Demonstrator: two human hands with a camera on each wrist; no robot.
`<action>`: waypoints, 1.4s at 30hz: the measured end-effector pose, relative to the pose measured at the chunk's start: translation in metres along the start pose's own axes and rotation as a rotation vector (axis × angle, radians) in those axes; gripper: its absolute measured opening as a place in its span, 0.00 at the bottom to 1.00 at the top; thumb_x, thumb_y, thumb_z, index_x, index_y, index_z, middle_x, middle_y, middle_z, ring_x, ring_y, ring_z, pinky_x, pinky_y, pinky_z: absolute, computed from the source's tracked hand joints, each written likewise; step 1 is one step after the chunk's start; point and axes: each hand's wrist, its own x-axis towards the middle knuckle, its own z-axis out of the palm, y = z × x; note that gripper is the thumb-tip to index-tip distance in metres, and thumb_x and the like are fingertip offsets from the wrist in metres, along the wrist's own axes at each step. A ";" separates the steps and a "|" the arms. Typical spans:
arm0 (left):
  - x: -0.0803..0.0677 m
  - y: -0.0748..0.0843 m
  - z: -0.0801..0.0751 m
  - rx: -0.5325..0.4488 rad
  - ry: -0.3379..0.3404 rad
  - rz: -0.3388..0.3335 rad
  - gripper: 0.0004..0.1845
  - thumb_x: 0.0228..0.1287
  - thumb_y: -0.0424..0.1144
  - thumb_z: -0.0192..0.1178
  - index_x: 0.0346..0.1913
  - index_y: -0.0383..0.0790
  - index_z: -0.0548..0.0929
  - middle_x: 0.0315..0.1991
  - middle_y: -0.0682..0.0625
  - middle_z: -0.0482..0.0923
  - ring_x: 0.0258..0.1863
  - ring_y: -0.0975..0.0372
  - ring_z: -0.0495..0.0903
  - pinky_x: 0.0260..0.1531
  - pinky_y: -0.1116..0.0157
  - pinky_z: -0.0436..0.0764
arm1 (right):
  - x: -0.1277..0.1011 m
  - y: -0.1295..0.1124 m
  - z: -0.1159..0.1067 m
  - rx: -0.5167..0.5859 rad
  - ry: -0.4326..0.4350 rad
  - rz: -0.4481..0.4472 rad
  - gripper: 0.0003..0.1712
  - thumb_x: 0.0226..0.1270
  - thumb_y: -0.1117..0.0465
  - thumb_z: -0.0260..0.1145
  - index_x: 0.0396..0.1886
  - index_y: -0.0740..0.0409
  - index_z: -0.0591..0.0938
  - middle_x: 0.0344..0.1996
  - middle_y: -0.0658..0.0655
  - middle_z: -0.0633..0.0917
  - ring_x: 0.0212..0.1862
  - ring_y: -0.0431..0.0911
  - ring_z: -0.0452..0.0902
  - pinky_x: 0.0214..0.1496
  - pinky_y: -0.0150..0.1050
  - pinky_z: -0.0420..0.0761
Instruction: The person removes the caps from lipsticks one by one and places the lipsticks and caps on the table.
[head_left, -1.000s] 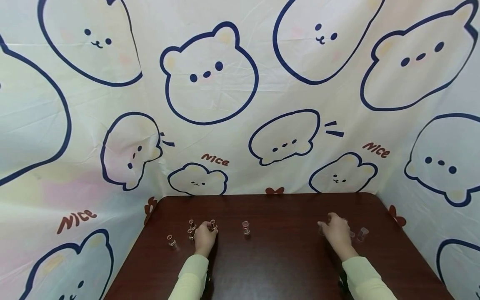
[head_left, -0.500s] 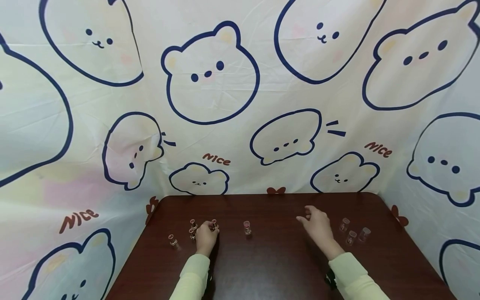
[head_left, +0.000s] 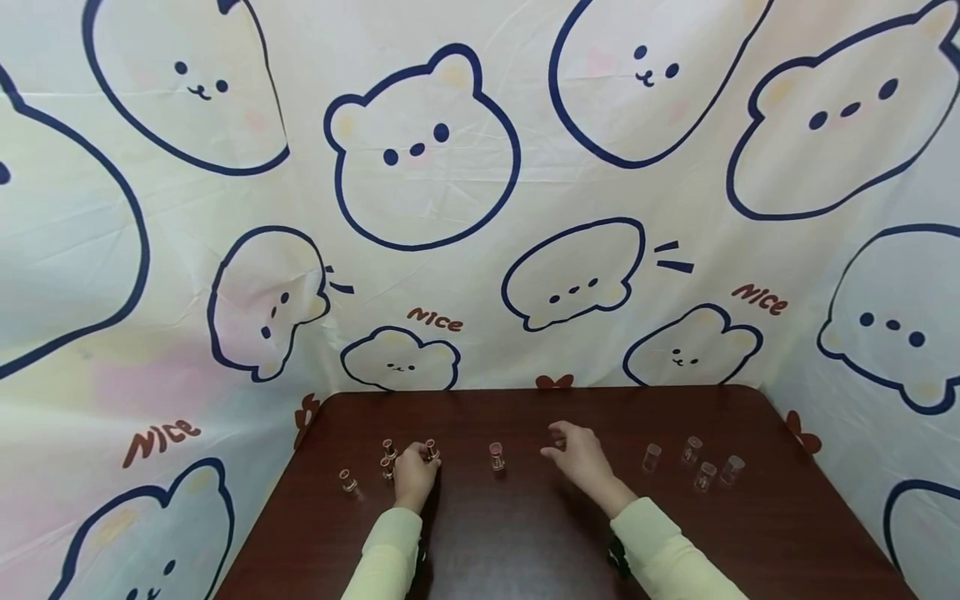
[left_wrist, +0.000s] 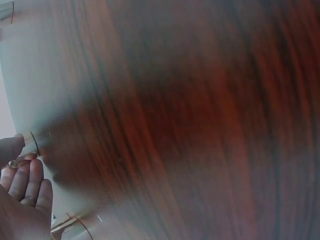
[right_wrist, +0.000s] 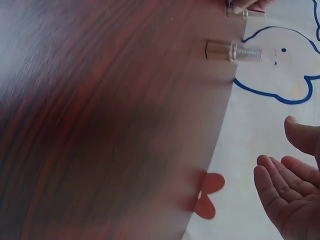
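Note:
In the head view my left hand (head_left: 414, 477) pinches a small gold-and-clear lipstick tube (head_left: 431, 448) standing on the table. The left wrist view shows the thumb and fingers about that tube (left_wrist: 31, 143). Several similar tubes (head_left: 388, 450) stand close to its left, with one more tube (head_left: 348, 480) farther left. My right hand (head_left: 585, 462) hovers over the table with fingers apart and nothing between them. To the left of it a reddish-topped lipstick tube (head_left: 497, 457) stands alone; the right wrist view shows this tube (right_wrist: 232, 51) with a gold base.
Several clear cylindrical caps stand on the right side of the dark wooden table (head_left: 517, 542), the nearest cap (head_left: 651, 458) slightly apart from the others. A cartoon-printed cloth (head_left: 480, 350) hangs behind the table and along both sides.
My right hand has moved left, away from the clear caps, which are now all uncovered, and toward the lone tube. My left hand stays at its tube.

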 end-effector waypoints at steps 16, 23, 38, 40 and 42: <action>0.001 0.000 0.000 0.014 0.021 0.004 0.10 0.51 0.30 0.73 0.35 0.33 0.81 0.28 0.45 0.81 0.30 0.51 0.80 0.34 0.52 0.77 | 0.015 -0.011 0.043 0.065 -0.210 -0.092 0.24 0.63 0.63 0.70 0.58 0.64 0.78 0.46 0.59 0.83 0.45 0.50 0.80 0.43 0.46 0.81; 0.002 -0.001 0.002 0.010 0.021 0.012 0.11 0.51 0.30 0.73 0.35 0.33 0.82 0.28 0.45 0.81 0.30 0.51 0.80 0.34 0.51 0.78 | 0.023 -0.016 0.055 0.062 -0.267 -0.114 0.21 0.61 0.64 0.71 0.55 0.62 0.80 0.41 0.54 0.83 0.41 0.46 0.80 0.38 0.41 0.81; 0.002 -0.002 0.002 0.016 0.021 -0.006 0.11 0.51 0.29 0.73 0.35 0.33 0.82 0.28 0.46 0.80 0.30 0.52 0.80 0.33 0.52 0.78 | 0.028 -0.021 0.068 0.078 -0.285 -0.142 0.14 0.59 0.66 0.72 0.45 0.59 0.83 0.32 0.48 0.82 0.37 0.43 0.79 0.39 0.42 0.80; 0.002 -0.001 0.002 0.015 0.019 -0.006 0.11 0.51 0.29 0.73 0.36 0.33 0.82 0.28 0.45 0.80 0.30 0.52 0.80 0.33 0.52 0.78 | 0.028 -0.021 0.069 0.073 -0.282 -0.141 0.14 0.59 0.67 0.72 0.45 0.59 0.83 0.32 0.48 0.82 0.37 0.43 0.79 0.40 0.42 0.80; 0.002 -0.001 0.002 0.019 0.018 -0.004 0.11 0.51 0.29 0.73 0.36 0.32 0.82 0.28 0.45 0.80 0.30 0.51 0.80 0.33 0.52 0.78 | 0.028 -0.022 0.069 0.076 -0.283 -0.143 0.13 0.59 0.68 0.72 0.44 0.60 0.83 0.32 0.48 0.83 0.38 0.43 0.80 0.41 0.42 0.80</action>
